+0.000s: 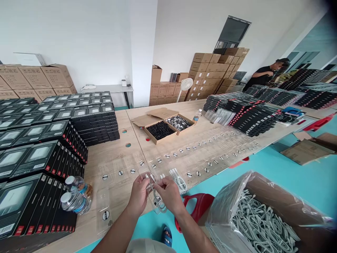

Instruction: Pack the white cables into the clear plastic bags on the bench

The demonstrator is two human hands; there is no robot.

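Observation:
Near the table's front edge, a short light-grey cable (155, 194) with pale plugs hangs in a loop between my two hands. My left hand (139, 195) pinches it by one plug end. Thumb and fingers of my right hand (170, 194) are closed on the cable near its other end. Right beside the right hand lies a small group of white cables (179, 181) on the table. Beneath and around the hands are flat clear plastic sleeves (105, 202) with round black-and-white stickers, laid in rows on the wooden table (119, 198).
Stacked black boxes (39, 154) and two bottles (76, 202) stand left. Open cartons of small black parts (160, 130) and silvery packets (179, 123) sit mid-table. At right are a lined carton of grey cables (263, 225) and a red stool (196, 207). A person (263, 75) works beyond.

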